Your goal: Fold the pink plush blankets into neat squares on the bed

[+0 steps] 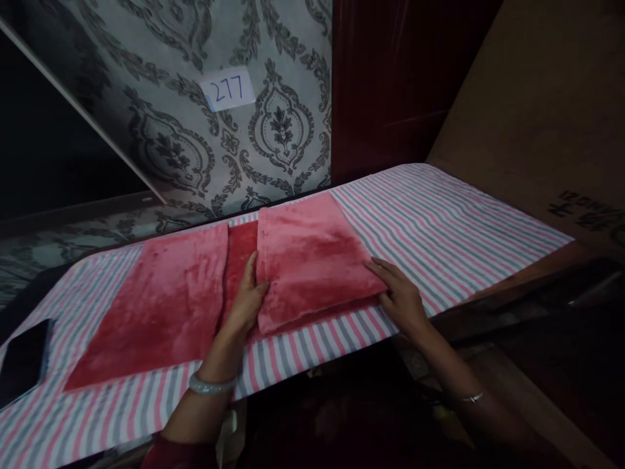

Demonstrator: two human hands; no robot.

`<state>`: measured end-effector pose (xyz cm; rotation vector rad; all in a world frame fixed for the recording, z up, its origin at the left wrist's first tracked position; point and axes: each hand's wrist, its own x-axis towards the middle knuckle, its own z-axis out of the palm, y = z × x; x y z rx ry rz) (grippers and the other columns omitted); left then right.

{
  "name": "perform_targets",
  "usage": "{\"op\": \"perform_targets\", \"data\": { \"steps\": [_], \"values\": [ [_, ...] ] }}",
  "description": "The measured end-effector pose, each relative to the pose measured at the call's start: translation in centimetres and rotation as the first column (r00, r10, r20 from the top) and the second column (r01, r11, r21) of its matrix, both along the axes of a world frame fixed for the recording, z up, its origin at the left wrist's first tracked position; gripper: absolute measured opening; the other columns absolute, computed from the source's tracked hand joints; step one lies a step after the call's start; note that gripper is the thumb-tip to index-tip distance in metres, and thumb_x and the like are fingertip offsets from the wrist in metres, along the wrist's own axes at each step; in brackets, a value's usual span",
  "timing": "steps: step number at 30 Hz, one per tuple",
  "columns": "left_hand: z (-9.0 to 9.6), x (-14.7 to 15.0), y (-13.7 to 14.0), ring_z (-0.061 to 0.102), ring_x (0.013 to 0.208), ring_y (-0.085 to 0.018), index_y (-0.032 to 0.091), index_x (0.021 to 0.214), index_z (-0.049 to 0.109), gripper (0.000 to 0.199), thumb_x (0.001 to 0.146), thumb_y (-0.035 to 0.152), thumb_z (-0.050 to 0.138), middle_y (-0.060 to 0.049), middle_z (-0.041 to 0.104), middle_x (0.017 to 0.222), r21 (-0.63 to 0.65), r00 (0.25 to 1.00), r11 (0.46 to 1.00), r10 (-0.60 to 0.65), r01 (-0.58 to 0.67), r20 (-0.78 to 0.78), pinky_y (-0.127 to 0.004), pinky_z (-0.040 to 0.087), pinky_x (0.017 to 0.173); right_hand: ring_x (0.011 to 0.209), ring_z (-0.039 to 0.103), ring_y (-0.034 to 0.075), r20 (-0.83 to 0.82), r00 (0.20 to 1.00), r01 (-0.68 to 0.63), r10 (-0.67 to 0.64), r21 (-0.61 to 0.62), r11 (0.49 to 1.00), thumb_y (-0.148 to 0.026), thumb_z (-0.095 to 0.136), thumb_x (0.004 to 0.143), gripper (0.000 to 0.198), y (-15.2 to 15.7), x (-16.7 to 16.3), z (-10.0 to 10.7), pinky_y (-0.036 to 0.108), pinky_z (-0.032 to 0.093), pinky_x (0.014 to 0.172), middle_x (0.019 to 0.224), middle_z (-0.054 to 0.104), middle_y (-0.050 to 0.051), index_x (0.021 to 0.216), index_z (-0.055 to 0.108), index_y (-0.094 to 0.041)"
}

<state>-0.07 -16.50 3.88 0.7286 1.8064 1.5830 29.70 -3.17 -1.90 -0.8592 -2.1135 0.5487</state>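
A red plush cloth (297, 260) lies with both ends folded inward, leaving a darker strip (243, 244) between the two flaps. My left hand (247, 301), with a pale bangle on its wrist, takes the inner edge of the right flap between thumb and fingers. At the cloth's right edge, near the front corner, my right hand (403, 296) has its fingers on top and its thumb lower down at the edge. Its grip there looks light. The left flap (166, 299) rests flat, away from both hands.
Under the cloth is a striped pink, grey and white cover (439, 221) on a long table. A dark phone (27, 358) lies at the left. Behind are a patterned wall with a paper marked 277 (228, 88), a dark screen (63, 130) and, at the right, a cardboard box (541, 111).
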Motion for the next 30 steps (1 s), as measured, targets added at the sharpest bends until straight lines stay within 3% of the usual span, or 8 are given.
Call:
{"op": "perform_targets", "data": {
  "steps": [3,8,13,16,19,21,26,30],
  "values": [
    [-0.2,0.0,-0.7,0.039,0.148,-0.025,0.031,0.155,0.039,0.082,0.079,0.013,0.066,-0.002,0.037,0.164,-0.020,0.997,1.000,-0.025,0.023,-0.069,-0.041,0.034,0.122,0.132,0.057,0.023,-0.025,1.000,0.005,-0.006,-0.003,1.000,-0.008,0.046,0.075,0.067,0.1,0.1,-0.6,0.043,0.047,0.111,0.144,0.059,0.006,0.137,0.064,-0.027],
    [-1.2,0.6,-1.8,0.032,0.151,-0.028,0.032,0.160,0.027,0.098,0.076,0.027,0.078,-0.004,0.029,0.167,0.043,0.997,0.998,-0.049,0.051,-0.054,-0.039,0.038,0.119,0.137,0.053,0.022,-0.082,0.996,-0.012,0.017,0.054,0.998,-0.004,0.045,0.075,0.071,-0.1,0.0,-1.2,0.043,0.047,0.112,0.152,0.052,0.005,0.140,0.062,-0.028],
    [-2.0,0.4,-2.4,0.024,0.155,-0.025,0.027,0.161,0.023,0.096,0.078,0.024,0.071,-0.005,0.025,0.169,-0.012,0.972,0.997,-0.076,0.075,-0.223,-0.039,0.021,0.126,0.138,0.051,0.021,-0.080,0.993,-0.077,0.082,0.071,0.995,0.001,0.042,0.074,0.072,0.1,-0.1,-1.8,0.042,0.047,0.113,0.155,0.049,0.001,0.132,0.068,-0.031],
    [-2.1,0.3,-2.6,0.022,0.155,-0.025,0.024,0.162,0.021,0.096,0.079,0.026,0.070,-0.007,0.025,0.169,-0.040,0.953,0.996,-0.087,0.078,-0.292,-0.039,0.017,0.127,0.138,0.051,0.021,-0.094,0.992,-0.080,0.086,0.069,0.994,0.002,0.042,0.073,0.072,0.2,0.0,-2.0,0.042,0.046,0.114,0.154,0.050,0.000,0.132,0.068,-0.032],
    [-1.9,0.5,-2.8,0.019,0.156,-0.025,0.025,0.162,0.020,0.101,0.077,0.029,0.073,-0.006,0.023,0.170,-0.051,0.961,0.996,-0.081,0.070,-0.266,-0.039,0.017,0.127,0.138,0.051,0.021,-0.088,0.993,-0.080,0.084,0.046,0.996,0.001,0.043,0.073,0.072,0.3,0.0,-2.0,0.042,0.046,0.114,0.153,0.051,0.000,0.132,0.069,-0.033],
    [-1.5,0.6,-3.0,0.019,0.156,-0.027,0.028,0.162,0.019,0.105,0.074,0.033,0.077,-0.005,0.021,0.170,-0.048,0.984,0.997,-0.063,0.056,-0.166,-0.040,0.022,0.125,0.138,0.052,0.021,-0.085,0.993,-0.081,0.083,0.033,0.996,0.000,0.043,0.072,0.072,0.3,0.0,-1.9,0.042,0.046,0.114,0.153,0.051,0.000,0.131,0.069,-0.033],
    [0.7,-0.4,-2.1,0.048,0.141,-0.032,0.034,0.162,0.019,0.108,0.074,0.039,0.082,-0.013,0.041,0.160,-0.071,0.994,0.997,-0.001,0.009,0.113,-0.040,0.049,0.107,0.139,0.051,0.021,-0.104,0.991,-0.082,0.087,0.046,0.996,-0.002,0.043,0.073,0.071,0.1,0.0,-2.3,0.041,0.046,0.114,0.153,0.051,0.001,0.133,0.068,-0.031],
    [2.4,-3.0,2.0,0.073,0.104,-0.026,0.029,0.163,0.015,0.105,0.078,0.020,0.076,-0.014,0.070,0.126,-0.013,0.979,0.999,0.051,-0.049,0.195,-0.038,0.057,0.093,0.137,0.053,0.020,-0.103,0.991,-0.074,0.082,0.076,0.994,-0.004,0.043,0.076,0.067,0.4,0.1,-2.9,0.039,0.046,0.114,0.152,0.052,0.001,0.132,0.069,-0.031]
  ]
}}
